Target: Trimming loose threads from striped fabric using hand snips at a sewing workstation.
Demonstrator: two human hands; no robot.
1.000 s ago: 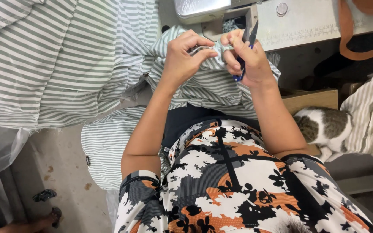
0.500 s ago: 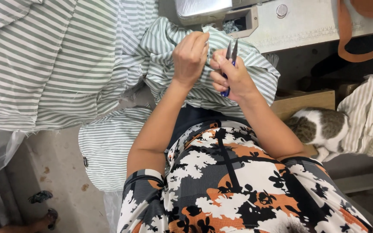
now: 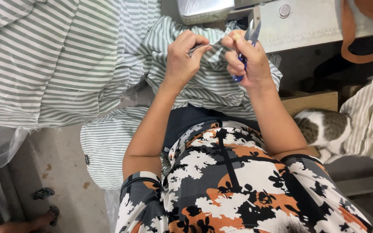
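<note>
A green-and-white striped garment (image 3: pixel 208 86) lies bunched in my lap below a sewing machine. My left hand (image 3: pixel 184 58) pinches a fold of this fabric between thumb and fingers. My right hand (image 3: pixel 244 58) holds small blue-handled thread snips (image 3: pixel 249 39), blades pointing up, and its fingertips also pinch the same fold. Both hands meet close together over the cloth.
A grey sewing machine (image 3: pixel 281 19) and its table run along the top. More striped fabric (image 3: pixel 44 56) is piled at the left. A white-and-tabby cat (image 3: pixel 324 129) lies at the right beside a cardboard box (image 3: pixel 309 101). An orange strap (image 3: pixel 355 39) hangs at the top right.
Both hands have stayed together on the fabric fold, with the view shifting slightly. The snips now point more upright, and the left hand's pinch sits closer to the right fingertips.
</note>
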